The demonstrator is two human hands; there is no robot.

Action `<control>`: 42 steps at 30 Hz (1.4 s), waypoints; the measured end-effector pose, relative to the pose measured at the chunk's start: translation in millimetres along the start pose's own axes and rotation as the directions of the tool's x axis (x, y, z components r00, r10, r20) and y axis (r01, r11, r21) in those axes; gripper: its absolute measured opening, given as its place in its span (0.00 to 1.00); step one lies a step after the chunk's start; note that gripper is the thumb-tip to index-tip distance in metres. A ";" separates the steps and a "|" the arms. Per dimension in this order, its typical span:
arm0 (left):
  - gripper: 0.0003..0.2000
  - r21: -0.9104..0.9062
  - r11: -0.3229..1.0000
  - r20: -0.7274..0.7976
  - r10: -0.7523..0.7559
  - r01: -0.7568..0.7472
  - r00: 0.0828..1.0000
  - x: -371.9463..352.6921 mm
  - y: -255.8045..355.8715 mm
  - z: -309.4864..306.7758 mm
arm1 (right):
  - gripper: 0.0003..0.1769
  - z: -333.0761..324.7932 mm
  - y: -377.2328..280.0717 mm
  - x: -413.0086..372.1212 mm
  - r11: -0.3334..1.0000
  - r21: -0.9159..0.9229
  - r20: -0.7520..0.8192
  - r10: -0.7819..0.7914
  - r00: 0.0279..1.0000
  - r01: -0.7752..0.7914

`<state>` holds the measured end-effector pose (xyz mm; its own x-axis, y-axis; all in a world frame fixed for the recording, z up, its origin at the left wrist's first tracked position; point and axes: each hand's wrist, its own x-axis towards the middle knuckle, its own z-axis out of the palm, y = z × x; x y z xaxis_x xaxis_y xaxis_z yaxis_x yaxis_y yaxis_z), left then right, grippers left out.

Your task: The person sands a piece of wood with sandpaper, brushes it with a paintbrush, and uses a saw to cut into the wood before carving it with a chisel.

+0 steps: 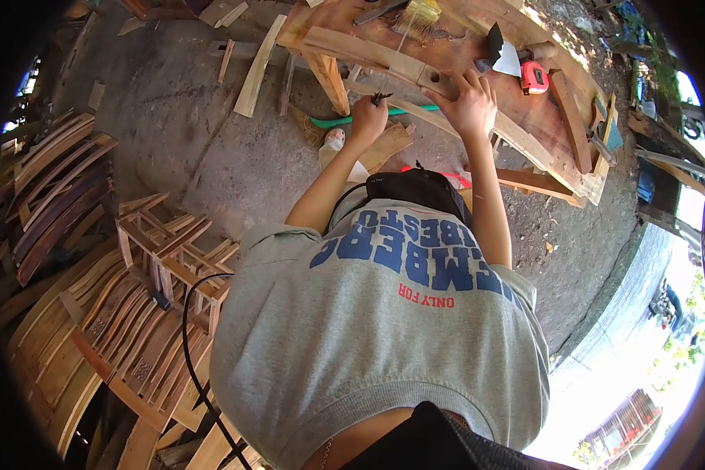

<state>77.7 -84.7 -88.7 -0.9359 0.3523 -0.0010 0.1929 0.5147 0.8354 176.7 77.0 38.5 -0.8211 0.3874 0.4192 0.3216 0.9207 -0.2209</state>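
My left hand (369, 120) is closed in front of the table's near edge, around a small dark thing (381, 99) whose kind I cannot make out. On the table edge, my right hand (471, 106) grips a long curved wooden piece (368, 55), thumb at its near side and fingers over its top. A dark hole shows in the wood beside the thumb. Beyond the right hand lie a red tape measure (534, 78) and a black and white folded sheet (506, 59). A yellowish brush (419, 19) rests at the table's far side.
The wooden worktable (454, 35) has a slanted leg (327, 82) at its left. A dark reddish board (570, 117) lies on its right end. Under it runs a green handle (333, 122). Chair frames (168, 254) and curved slatted wooden parts (125, 329) stand at left.
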 end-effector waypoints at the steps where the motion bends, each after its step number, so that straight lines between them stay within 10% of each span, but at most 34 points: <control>1: 0.14 0.002 1.000 0.002 0.005 -0.005 1.000 -0.3 -12.3 -0.1 | 0.26 0.4 -0.1 0.1 1.000 0.010 -0.010 0.002 1.000 -0.002; 5: 0.17 -0.063 0.965 -0.063 0.251 -0.255 0.966 -26.9 -62.8 -5.1 | 0.26 -0.2 0.1 1.3 1.000 -0.015 -0.008 0.016 1.000 -0.016; 7: 0.18 -0.137 0.984 0.290 -0.067 0.111 0.955 -36.5 -54.7 -22.8 | 0.26 -0.1 0.0 1.0 1.000 -0.016 -0.015 0.007 1.000 -0.007; 8: 0.20 -0.149 0.976 0.249 0.191 -0.157 0.949 -32.4 -63.0 -15.9 | 0.26 -0.7 -0.3 -0.1 1.000 -0.015 -0.013 0.014 1.000 -0.014; 19: 0.24 -0.027 0.966 -0.008 0.256 -0.256 0.967 3.6 -31.9 -0.5 | 0.27 -3.4 -2.5 -0.5 1.000 -0.028 0.024 -0.013 1.000 0.014; 25: 0.21 0.018 0.990 0.052 0.138 -0.139 0.989 -20.2 -124.3 18.6 | 0.28 -0.5 0.4 5.8 0.998 0.018 -0.025 0.057 0.998 -0.057; 27: 0.21 -0.191 0.975 0.214 -0.075 0.117 0.974 -31.7 -191.7 28.8 | 0.27 -2.2 -0.9 7.6 0.998 0.009 -0.028 0.055 0.998 -0.055; 34: 0.19 0.050 0.998 0.051 0.037 -0.039 0.998 21.6 -9.3 0.8 | 0.25 3.1 3.7 4.2 1.000 0.006 -0.045 0.004 0.999 -0.004; 42: 0.16 -0.080 0.994 0.070 0.087 -0.081 0.994 -28.2 -116.0 1.7 | 0.25 3.4 3.1 3.5 0.999 0.021 -0.015 0.032 0.999 -0.032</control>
<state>82.2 -153.0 -186.5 -0.8926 0.4497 0.0326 0.2437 0.4204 0.8740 173.2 81.0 36.3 -0.8031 0.4174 0.4251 0.3378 0.9068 -0.2523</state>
